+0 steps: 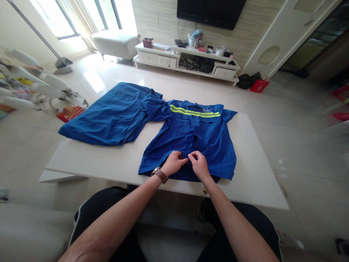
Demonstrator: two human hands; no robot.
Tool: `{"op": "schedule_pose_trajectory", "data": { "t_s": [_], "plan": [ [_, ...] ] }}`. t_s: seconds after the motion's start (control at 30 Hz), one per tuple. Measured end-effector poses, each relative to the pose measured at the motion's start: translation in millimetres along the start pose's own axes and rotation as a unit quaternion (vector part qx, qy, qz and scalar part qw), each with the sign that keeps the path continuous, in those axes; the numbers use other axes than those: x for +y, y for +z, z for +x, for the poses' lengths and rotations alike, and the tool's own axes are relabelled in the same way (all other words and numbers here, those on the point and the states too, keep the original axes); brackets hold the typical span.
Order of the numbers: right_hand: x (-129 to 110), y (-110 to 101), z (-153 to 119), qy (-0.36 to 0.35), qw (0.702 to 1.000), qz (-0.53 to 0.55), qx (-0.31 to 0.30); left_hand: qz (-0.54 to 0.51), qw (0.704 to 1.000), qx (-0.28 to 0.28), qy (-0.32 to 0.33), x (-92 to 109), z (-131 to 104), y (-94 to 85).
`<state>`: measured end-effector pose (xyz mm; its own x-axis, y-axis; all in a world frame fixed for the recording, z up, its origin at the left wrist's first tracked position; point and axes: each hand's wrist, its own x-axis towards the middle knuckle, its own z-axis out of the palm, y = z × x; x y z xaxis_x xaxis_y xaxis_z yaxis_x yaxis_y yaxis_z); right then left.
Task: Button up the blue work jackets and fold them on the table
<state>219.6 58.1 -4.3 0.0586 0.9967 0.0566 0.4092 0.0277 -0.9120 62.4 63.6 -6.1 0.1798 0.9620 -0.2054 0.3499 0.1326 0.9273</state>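
L hand [175, 162] & R hand [199, 163] nearly tog., both pinching shirt [174, 134] low in front, forearms [128, 205] angled inward o'er tabletop [253, 163]

On the table [261, 174] here lies a shirt [218, 142], the left hand [173, 163] and right hand [199, 166] at its near side; another garment [114, 112] lies to its left, touching it. Across the room stands a cabinet [158, 59]; behind it, on the wall [155, 18], hangs a television [211, 11]; a seat [116, 43] stands to the cabinet's left, bags [259, 86] to its right.
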Motion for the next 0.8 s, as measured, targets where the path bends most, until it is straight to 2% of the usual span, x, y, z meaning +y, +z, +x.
{"op": "schedule_pose_trajectory", "data": {
  "t_s": [0.3, 0.53, 0.67, 0.8],
  "plan": [
    [0.7, -1.1, -1.9, 0.013, 1.0, 0.006, -0.001, 0.023, 1.0, 0.005, 0.013, 4.7, -2.9, 0.9],
    [-2.0, -1.7, -2.2, 0.008, 1.0, 0.001, 0.02, 0.009, 1.0, 0.018, -0.004, 10.8, -7.2, -1.9],
    [-1.3, -4.1, -2.6, 0.001, 0.999, -0.011, 0.032, -0.033, 0.999, -0.013, -0.026, 8.0, -6.6, -3.1],
    [-1.5, -4.8, -2.2, -0.008, 0.999, -0.018, 0.026, -0.093, 0.995, -0.008, -0.02, 6.6, -3.2, -3.8]
  ]
}}
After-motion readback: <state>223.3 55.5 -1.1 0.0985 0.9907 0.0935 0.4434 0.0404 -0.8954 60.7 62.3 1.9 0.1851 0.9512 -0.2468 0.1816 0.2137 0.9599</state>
